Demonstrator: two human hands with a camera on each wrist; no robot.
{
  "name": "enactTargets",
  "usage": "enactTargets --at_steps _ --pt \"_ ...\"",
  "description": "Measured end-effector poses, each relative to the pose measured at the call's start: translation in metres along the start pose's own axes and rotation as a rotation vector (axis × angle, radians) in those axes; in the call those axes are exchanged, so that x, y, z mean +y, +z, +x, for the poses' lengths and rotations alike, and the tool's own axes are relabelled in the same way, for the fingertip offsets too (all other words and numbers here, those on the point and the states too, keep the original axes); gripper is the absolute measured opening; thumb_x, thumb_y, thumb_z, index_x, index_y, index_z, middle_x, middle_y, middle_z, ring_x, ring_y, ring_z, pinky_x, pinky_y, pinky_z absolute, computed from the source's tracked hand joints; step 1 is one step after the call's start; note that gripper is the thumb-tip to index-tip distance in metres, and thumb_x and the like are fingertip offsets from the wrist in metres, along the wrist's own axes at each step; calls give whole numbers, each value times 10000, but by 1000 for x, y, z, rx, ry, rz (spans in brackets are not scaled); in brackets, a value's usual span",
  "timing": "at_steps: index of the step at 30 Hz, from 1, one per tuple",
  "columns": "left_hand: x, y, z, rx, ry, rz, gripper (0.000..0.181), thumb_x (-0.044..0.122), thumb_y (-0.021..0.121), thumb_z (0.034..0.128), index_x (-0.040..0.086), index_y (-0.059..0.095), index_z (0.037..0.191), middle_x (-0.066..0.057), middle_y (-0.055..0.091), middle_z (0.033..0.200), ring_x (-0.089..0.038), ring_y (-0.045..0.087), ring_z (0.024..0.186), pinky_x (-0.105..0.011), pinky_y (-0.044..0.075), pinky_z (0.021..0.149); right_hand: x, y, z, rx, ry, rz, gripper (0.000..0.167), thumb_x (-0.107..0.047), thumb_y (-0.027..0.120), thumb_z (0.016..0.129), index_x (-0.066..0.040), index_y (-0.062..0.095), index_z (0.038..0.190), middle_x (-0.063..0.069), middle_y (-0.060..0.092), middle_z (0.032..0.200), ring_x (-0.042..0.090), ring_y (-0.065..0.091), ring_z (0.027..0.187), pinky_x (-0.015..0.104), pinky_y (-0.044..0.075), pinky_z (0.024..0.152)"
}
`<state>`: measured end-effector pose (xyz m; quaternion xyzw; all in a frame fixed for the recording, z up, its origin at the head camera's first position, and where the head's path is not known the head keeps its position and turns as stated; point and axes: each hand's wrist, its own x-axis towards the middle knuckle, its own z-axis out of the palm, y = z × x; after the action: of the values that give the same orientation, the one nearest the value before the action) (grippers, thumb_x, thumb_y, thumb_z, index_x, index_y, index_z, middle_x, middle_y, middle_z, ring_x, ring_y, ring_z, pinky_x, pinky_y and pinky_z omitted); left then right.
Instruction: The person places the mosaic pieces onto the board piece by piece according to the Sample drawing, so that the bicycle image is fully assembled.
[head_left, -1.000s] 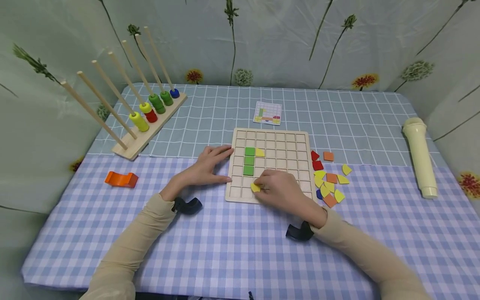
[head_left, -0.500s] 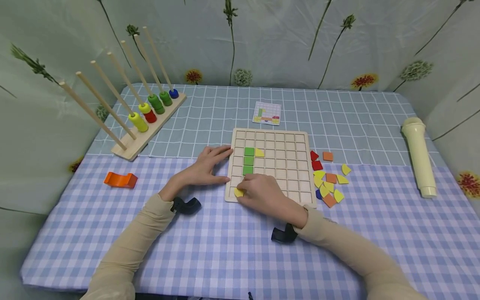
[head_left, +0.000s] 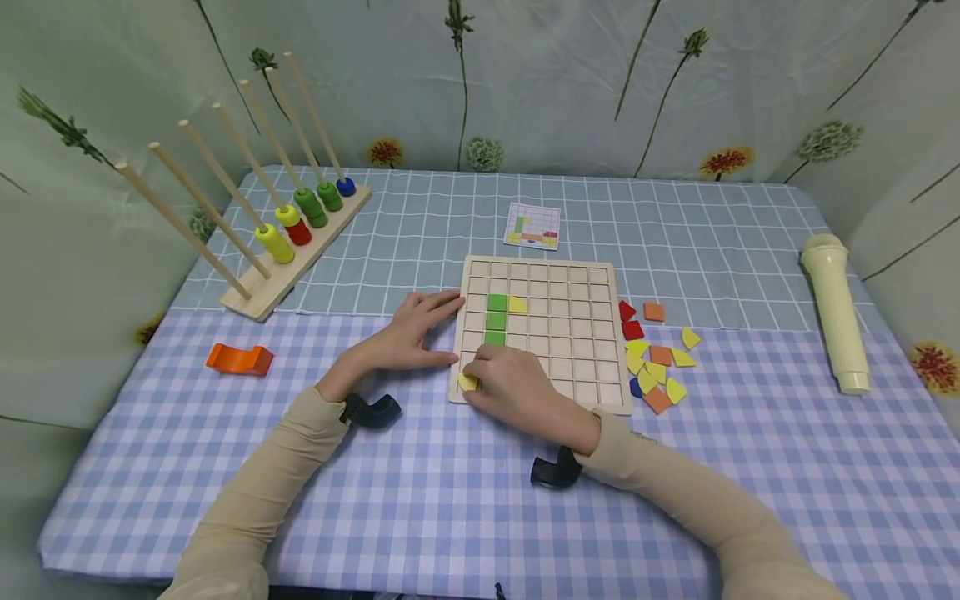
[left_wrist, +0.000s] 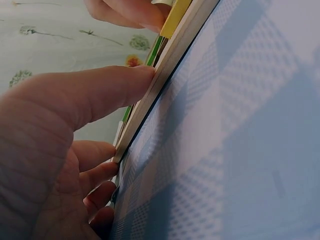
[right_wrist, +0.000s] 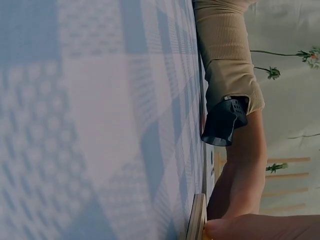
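The board [head_left: 560, 326] straddles checked cloth [head_left: 420, 500] and grey cloth [head_left: 412, 250] before floral drapes [head_left: 555, 92].

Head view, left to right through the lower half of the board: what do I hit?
Orange piece → left hand → yellow tile → right hand → loose tiles → cream tube. Board left out: it spans beneath the right hand.
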<state>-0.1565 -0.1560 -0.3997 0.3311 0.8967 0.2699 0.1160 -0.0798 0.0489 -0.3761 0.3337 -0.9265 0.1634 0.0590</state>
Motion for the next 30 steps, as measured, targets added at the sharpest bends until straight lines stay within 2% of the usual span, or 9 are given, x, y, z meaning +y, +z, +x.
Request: enactTargets --at_steps 10,18,25,30 --pt "1 -1 1 -10 -2 -10 842 357 701 813 100 269 1488 -98 222 1563 -324 247 1303 -542 198 1053 5 3 -2 36 7 10 148 -212 753 747 -109 747 853 -6 636 807 123 567 753 233 471 618" --pt "4 -3 1 -5 2 -9 841 354 701 808 94 277 1485 -103 230 1559 -316 257 1288 -533 199 1047 10 -4 -8 18 11 36 149 -209 735 763 -109 742 874 2 635 827 125 551 756 246 472 634" --pt "4 -2 0 -7 -4 -16 841 345 699 804 86 276 1484 -113 229 1559 -327 247 1301 -534 202 1050 27 -17 -21 58 27 17 164 -189 732 761 -91 744 893 16 664 822 153 596 782 283 501 662" --pt "3 -1 0 -12 -10 -12 845 351 700 807 93 270 1487 -108 220 1562 -327 236 1312 -537 198 1051 44 -25 -34 95 47 7 131 -109 713 769 -74 750 890 40 692 854 179 625 825 303 523 659"
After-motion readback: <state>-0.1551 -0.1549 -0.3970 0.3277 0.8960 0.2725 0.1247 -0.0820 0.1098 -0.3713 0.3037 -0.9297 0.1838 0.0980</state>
